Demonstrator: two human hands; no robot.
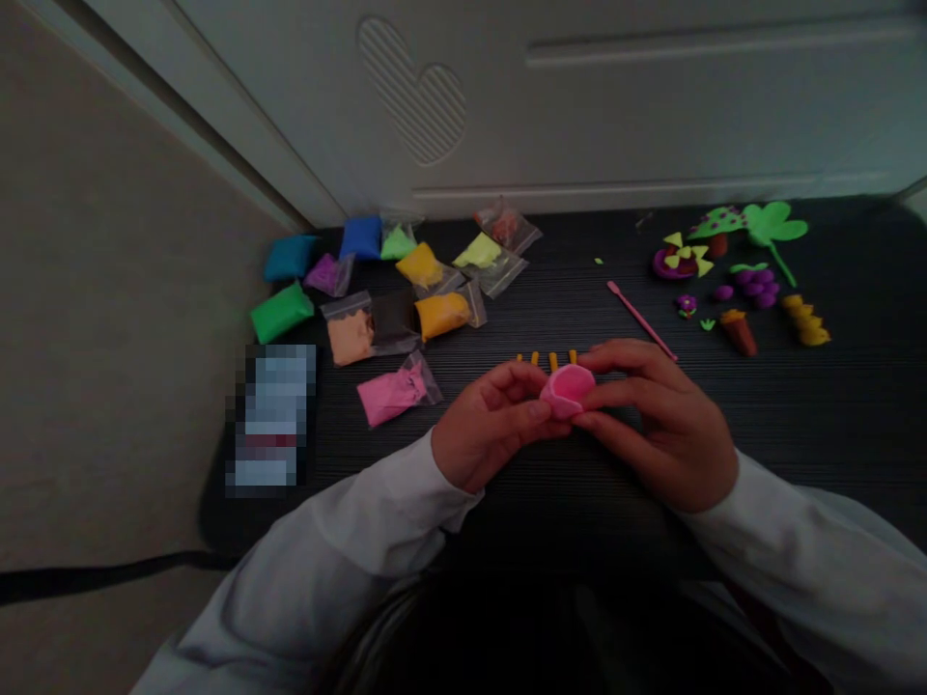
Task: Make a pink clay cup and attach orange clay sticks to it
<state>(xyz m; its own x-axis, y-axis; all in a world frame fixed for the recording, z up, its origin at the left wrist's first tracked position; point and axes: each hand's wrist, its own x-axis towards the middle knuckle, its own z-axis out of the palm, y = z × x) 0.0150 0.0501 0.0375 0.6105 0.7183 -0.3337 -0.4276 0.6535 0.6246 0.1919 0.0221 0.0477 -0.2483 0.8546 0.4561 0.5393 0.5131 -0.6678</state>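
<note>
Between my two hands is a small pink clay cup [570,390], hollow, with its opening tilted up toward me. My left hand [492,417] grips its left side with the thumb in front and curled fingers behind. On the right side, the fingers and thumb of my right hand [648,417] pinch the rim and wall. Just beyond the cup, several short yellow-orange clay sticks [553,362] stand in a row, their lower ends partly hidden by my hands. A pink modelling tool [641,320] lies slantwise past my right hand.
Bags of coloured clay lie on the left of the dark table [463,512], among them a pink clay bag [391,394] and a green one [282,313]. A blurred phone-like object [271,415] is at the left edge. Finished clay pieces, including purple grapes [757,287], sit at the right.
</note>
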